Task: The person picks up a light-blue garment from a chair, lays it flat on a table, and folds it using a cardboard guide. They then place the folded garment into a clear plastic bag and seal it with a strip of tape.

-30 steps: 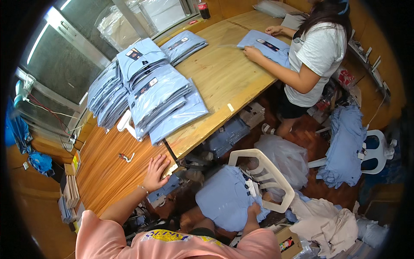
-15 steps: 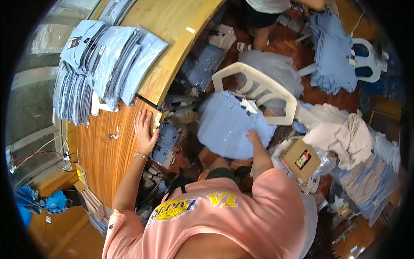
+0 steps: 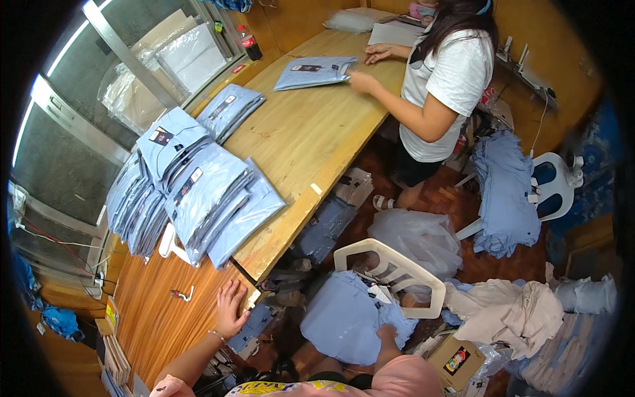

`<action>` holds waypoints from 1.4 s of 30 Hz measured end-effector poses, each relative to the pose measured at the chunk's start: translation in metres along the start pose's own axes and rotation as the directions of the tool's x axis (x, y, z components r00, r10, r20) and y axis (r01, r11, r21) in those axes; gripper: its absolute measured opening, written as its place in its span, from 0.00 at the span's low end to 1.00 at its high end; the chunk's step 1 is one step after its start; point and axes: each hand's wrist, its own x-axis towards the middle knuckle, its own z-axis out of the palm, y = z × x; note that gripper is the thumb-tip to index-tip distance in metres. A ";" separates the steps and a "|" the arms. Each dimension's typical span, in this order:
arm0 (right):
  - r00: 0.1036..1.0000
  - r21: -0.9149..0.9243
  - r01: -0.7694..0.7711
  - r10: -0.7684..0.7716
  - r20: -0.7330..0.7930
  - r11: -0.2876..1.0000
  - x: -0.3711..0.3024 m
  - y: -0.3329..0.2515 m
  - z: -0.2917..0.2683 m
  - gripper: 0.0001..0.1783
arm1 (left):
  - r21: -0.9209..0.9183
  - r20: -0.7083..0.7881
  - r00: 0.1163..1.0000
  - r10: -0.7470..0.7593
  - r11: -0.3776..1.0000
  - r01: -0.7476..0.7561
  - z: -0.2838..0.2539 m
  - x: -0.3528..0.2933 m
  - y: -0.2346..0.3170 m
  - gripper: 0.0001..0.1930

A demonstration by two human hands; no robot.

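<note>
My left hand (image 3: 229, 309) lies spread on the corner of the brown wood-grain table (image 3: 142, 314), holding nothing. A stack of light blue shirts (image 3: 340, 321) sits on a white plastic chair (image 3: 433, 291) in front of me. My right hand (image 3: 387, 331) touches the right part of that stack; its fingers are too small and partly hidden to tell their grip. To the far left, bagged folded blue shirts (image 3: 211, 188) are piled on the tables. Near my left hand lies a small white hook-shaped thing (image 3: 187, 293).
A co-worker in a white shirt (image 3: 456, 79) stands at the yellow table (image 3: 311, 129), one hand touching a bagged shirt (image 3: 311, 71). Blue garments (image 3: 506, 192) drape another chair. Clear plastic (image 3: 417, 241), beige cloth (image 3: 509, 311) and a cardboard box (image 3: 456, 360) crowd the right side.
The view has tilted up, bringing the co-worker's upper body and the far table into sight. My left hand stays on the table corner and my right hand on the shirt stack.
</note>
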 end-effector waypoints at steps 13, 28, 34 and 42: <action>0.959 0.333 0.285 -0.267 -0.098 0.899 -0.043 0.035 0.026 0.34 | -0.012 -0.028 0.999 0.038 0.999 -0.038 0.000 0.010 0.004 0.26; 0.838 0.452 0.527 -0.351 -0.418 0.720 -0.174 -0.023 -0.003 0.25 | -0.520 -0.436 0.890 -0.133 0.845 -0.128 -0.003 -0.022 -0.032 0.22; 0.836 0.331 0.520 -0.392 -0.384 0.787 -0.233 -0.054 0.018 0.29 | -0.152 -0.761 0.556 -0.335 0.924 0.350 -0.040 -0.045 -0.104 0.24; 0.896 0.209 0.368 -0.285 -0.341 0.906 -0.242 -0.055 0.014 0.37 | 0.042 -0.428 0.844 -0.324 0.925 0.377 -0.009 -0.068 -0.181 0.28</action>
